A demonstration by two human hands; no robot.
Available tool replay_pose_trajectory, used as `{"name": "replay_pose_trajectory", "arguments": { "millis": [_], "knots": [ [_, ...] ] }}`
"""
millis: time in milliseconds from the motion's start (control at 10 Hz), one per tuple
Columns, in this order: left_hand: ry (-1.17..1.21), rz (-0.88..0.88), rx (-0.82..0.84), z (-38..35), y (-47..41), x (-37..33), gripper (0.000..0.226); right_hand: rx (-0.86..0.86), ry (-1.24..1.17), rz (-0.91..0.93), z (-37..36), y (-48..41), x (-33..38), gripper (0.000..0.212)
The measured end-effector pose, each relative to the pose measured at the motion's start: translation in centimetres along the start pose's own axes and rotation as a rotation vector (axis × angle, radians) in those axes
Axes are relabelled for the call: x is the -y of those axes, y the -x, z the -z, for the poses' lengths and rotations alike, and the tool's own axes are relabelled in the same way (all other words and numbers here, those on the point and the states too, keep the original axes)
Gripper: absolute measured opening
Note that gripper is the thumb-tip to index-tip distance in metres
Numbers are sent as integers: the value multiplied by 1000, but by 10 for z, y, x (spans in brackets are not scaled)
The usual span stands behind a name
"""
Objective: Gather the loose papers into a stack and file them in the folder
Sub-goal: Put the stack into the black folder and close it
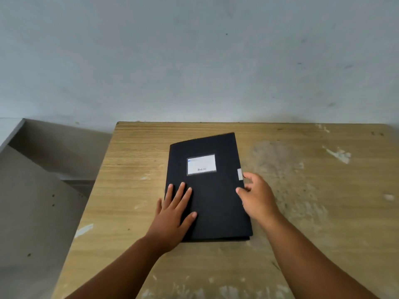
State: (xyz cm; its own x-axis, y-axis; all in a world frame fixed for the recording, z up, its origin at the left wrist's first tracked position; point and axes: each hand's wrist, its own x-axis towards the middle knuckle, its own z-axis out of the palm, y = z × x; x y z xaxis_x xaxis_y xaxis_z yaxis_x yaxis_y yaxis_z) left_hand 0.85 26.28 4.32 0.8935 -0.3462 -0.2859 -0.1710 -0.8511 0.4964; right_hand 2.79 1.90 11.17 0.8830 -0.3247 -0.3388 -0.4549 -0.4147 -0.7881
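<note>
A worn wooden bench (133, 190) against a grey wall (194, 61) carries a closed black folder (213, 203) at its middle, the left hand (172, 219) spread flat on its near-left corner, the right hand (258, 197) loosely curled at its right edge beside a small grey tab (239, 174).

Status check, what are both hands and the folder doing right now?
Left hand flat on closed black folder. Right hand at its right edge by the tab, grip unclear. No loose papers visible. Table unobstructed.

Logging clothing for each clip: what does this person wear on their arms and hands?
Nothing shows: the left hand and the right hand are bare, with no gloves, rings, watch or bands. Both forearms are uncovered to the picture's edge; no sleeve is in view.
</note>
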Motion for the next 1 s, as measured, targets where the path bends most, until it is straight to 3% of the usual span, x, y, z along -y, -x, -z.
{"name": "replay_pose_trajectory", "arguments": {
  "millis": [100,200,400,600,800,900,1000],
  "knots": [
    [-167,16,-4,-9,0,0,77,-32,239,109,-8,3,-29,56],
    [-255,12,-11,-11,-7,0,81,-12,583,228,-24,5,-60,59],
    [-279,17,27,-3,-36,-3,81,11,777,248,-36,-21,-74,72],
    [-254,36,47,17,-85,-9,88,42,817,204,-28,-73,-45,75],
    [-263,113,100,39,-108,-25,72,142,825,161,-13,-92,-14,76],
    [-175,157,104,62,-116,-40,65,167,657,140,6,-91,0,65],
    [90,139,-40,104,-134,-69,61,170,360,199,48,-99,41,29]
  ]
}}
